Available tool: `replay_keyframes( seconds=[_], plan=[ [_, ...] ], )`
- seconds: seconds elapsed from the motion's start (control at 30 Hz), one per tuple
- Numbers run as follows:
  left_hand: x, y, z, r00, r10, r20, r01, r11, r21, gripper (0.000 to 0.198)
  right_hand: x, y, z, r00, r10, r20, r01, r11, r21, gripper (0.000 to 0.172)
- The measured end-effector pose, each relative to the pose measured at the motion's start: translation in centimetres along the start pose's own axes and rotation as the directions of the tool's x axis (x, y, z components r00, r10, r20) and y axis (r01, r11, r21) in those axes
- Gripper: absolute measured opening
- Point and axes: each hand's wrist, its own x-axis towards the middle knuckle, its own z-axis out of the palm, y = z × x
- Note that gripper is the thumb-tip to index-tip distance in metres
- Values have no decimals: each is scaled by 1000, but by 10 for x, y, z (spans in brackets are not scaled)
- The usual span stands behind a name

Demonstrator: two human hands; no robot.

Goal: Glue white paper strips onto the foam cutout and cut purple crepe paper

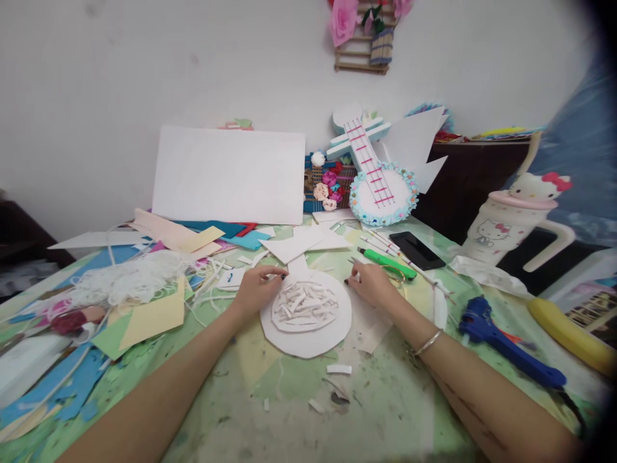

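A white round foam cut-out (308, 339) with a narrow neck lies flat in the middle of the table. Several small white strips (303, 305) are stuck on its inner circle. My left hand (258, 287) rests on the cut-out's upper left edge, fingers curled and pinched near the neck. My right hand (369, 283) rests on its upper right edge, fingers bent, with a small thin thing at the fingertips that I cannot make out. A metal bangle (428, 343) sits on my right wrist.
A blue glue gun (501, 341), a green craft knife (388, 262) and a black phone (417, 249) lie to the right. Paper scraps and white shreds (130, 280) cover the left. A white board (229, 173), a foam guitar model (378, 180) and a cat-themed mug (511, 222) stand behind.
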Motion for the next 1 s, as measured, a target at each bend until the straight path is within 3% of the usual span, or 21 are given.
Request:
replay_keyframes(
  seconds=[0.1, 0.3, 0.53, 0.63, 0.73, 0.83, 1.0],
  plan=[
    [2, -3, -1, 1000, 12, 4, -12, 1000, 5, 23, 1, -3, 4, 1000, -16, 12, 16, 1000, 4, 18],
    [6, -16, 4, 945, 259, 200, -286, 951, 120, 30, -1, -8, 4, 999, -48, 3, 48, 997, 57, 16],
    [5, -22, 7, 910, 272, 314, -339, 923, 183, 37, 0, -5, 2, 998, -29, -48, 36, 989, 147, 27],
    [5, -21, 7, 904, 281, 323, -355, 913, 200, 37, 4, -8, 0, 992, 11, -125, 30, 946, 323, 22],
    [5, -21, 8, 903, 294, 314, -368, 906, 211, 38, 9, -19, 1, 990, 26, -138, 61, 802, 593, 18],
    [6, -21, 7, 902, 291, 319, -365, 908, 205, 40, 17, -34, 4, 995, -68, -72, 99, 729, 677, 18],
    [7, -21, 6, 909, 295, 295, -357, 916, 182, 38, 35, -56, 9, 965, -259, 38, 179, 758, 627, 15]
  ],
)
